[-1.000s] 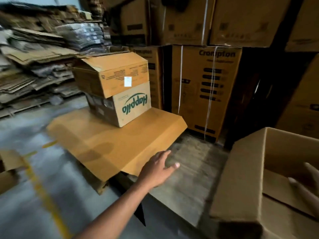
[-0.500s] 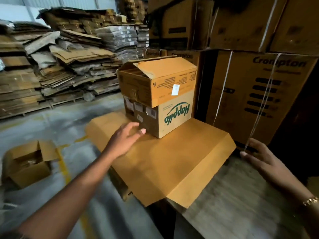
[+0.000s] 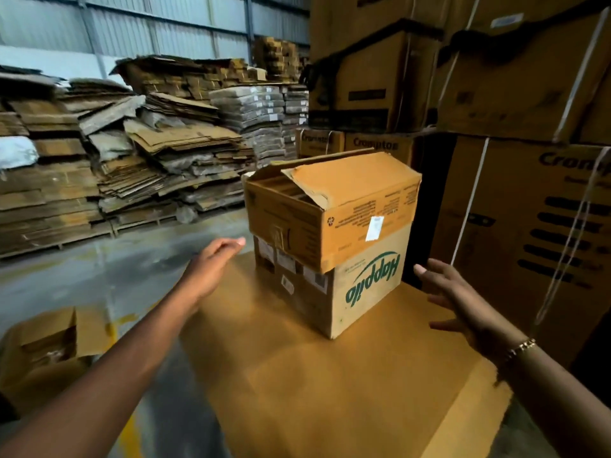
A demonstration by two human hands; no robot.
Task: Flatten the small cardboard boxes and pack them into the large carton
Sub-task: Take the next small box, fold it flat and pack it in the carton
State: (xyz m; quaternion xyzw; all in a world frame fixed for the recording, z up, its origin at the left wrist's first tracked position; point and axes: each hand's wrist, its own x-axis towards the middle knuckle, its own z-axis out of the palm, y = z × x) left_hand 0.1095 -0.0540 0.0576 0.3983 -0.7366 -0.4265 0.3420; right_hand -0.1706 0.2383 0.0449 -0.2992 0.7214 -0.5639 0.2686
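- Facing two small cardboard boxes stacked one on the other, resting on a broad flat cardboard sheet (image 3: 314, 385) in the middle of the view.
- Noting the upper box (image 3: 330, 209) sitting slightly askew and overhanging the one beneath, with top flaps partly raised, a gap showing at the left end and a white label (image 3: 374, 228) sticking to the long side.
- Noting the lower box (image 3: 367, 292) standing upside down, going by the green "Happilo" print reading inverted; paler than the one above and carrying several small stickers on its shaded end.
- Reaching with the left hand (image 3: 211, 269), fingers straight and close together, holding nothing, hovering just left of the stack without touching it.
- Reaching with the right hand (image 3: 459, 302), fingers spread wide, holding nothing, near the right side of the lower box but apart from it; wearing a gold bracelet (image 3: 520, 347) on that wrist.
- Making out only dim inner card through the gap under the raised flaps; not telling what is inside.
- Losing the far sides of both boxes from view, and the sheet's near edge to the bottom of the frame; not seeing what is carrying the sheet.
- Catching a third small box (image 3: 49, 345), open-topped, on the floor at lower left, blurred and cut by the frame edge.
- Passing over piles of flattened cardboard (image 3: 148, 153) at back left and large strapped cartons (image 3: 515, 226) at right, with their printed name running off the edge.
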